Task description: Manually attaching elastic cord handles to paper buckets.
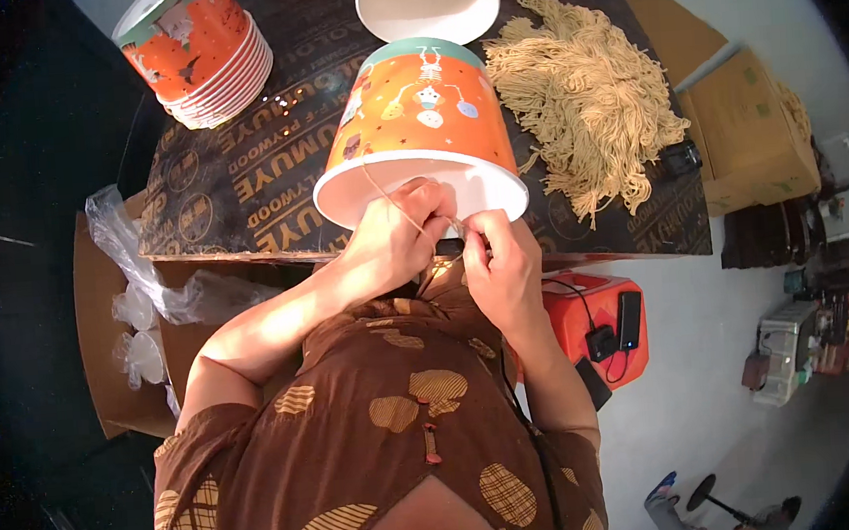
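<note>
pinching cord point(377, 185) w/ l hand point(404, 229) + r hand point(503, 259) mid-frame, cord may slip if grip loosens, orange tub point(422, 117) may shift if tugged.

Top point(360, 466): brown cloth, lightly wrinkled across the front. Print: scattered rounded motifs point(439, 390) in ochre, mixed small and large, some filled with dark stripes, others with a crossed grid. Left sleeve point(185, 474) and right sleeve point(574, 461): short, same brown cloth, same print, forearms bare below. Neckline point(429, 473): pointed opening. Fastening point(431, 444): one narrow strip near the neckline's point, reddish at one end. Cord point(538, 444): thin, dark, lengthwise along the top's right side. Left hand point(398, 237) and right hand point(503, 259): bare.
</note>
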`<act>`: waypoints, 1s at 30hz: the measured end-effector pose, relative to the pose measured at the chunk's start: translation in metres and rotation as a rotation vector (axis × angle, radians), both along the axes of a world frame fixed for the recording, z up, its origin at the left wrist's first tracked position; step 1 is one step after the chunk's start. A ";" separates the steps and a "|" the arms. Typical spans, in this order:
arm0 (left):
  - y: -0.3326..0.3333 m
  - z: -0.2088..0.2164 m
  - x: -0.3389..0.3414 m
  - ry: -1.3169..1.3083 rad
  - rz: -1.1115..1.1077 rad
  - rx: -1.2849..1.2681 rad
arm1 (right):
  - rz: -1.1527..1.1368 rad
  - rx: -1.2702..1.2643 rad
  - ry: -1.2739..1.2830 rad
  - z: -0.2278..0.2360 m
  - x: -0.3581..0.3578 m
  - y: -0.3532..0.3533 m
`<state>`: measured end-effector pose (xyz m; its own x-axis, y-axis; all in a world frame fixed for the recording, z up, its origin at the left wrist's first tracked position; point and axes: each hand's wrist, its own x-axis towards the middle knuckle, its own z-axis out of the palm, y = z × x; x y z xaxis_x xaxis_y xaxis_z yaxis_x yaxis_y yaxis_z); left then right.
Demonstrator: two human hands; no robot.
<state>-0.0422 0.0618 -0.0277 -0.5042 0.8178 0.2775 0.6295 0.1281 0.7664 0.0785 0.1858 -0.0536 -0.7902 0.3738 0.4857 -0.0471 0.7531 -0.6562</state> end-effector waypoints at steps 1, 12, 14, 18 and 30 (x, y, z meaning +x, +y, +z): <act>0.001 -0.003 0.001 -0.030 0.016 0.014 | 0.015 0.005 -0.004 -0.001 0.001 -0.001; 0.004 -0.010 0.005 -0.084 0.058 0.050 | -0.042 0.181 0.061 -0.005 0.016 -0.018; 0.005 -0.009 0.005 -0.102 0.062 0.067 | -0.056 0.213 0.050 -0.004 0.018 -0.021; 0.008 -0.008 0.004 -0.080 0.094 0.031 | -0.084 0.246 0.052 -0.006 0.021 -0.022; 0.007 0.010 -0.008 -0.068 0.056 -0.121 | -0.065 0.217 -0.050 -0.011 0.025 -0.018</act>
<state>-0.0506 0.0685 -0.0179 -0.5643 0.8132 0.1421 0.5660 0.2558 0.7837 0.1030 0.1676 -0.0650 -0.7927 0.3162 0.5212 0.0348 0.8770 -0.4792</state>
